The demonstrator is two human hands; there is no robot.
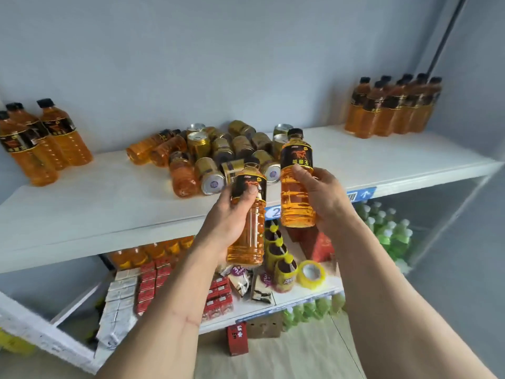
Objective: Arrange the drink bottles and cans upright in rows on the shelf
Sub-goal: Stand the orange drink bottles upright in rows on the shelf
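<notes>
Amber plastic, two bottles of it, one in each hand, lifted in front of the top shelf (382,154) edge. Left bottle (247,222) wrapped by the left hand (232,214), thumb pressed on the dark label, cap end tipped slightly toward the shelf. Right bottle (297,181) upright, gripped at mid-body by the right hand (317,192), fingers curled round the label's lower edge. Both full to the shoulder, so probably fairly heavy for their size; ribbed walls likely firm enough under a squeeze yet smooth, hence best held round the label band or the ribs, never by the black cap alone. Just behind, a jumbled pile (218,157) in the middle of the shelf: more bottles lying on their sides among gold cans, some cans standing, some toppled with ends facing out. Cans probably light-walled, easily dented, apt to roll. At the far left, a standing group of bottles (41,140), leaning in the wide lens; at the far right, a tighter standing cluster (393,110) against the wall. Bare white board between pile and cluster, a likely place for the next row. Below, a lower shelf (300,296) with red cartons, snack packs, a roll of tape (311,273) and green bottles (390,228).
</notes>
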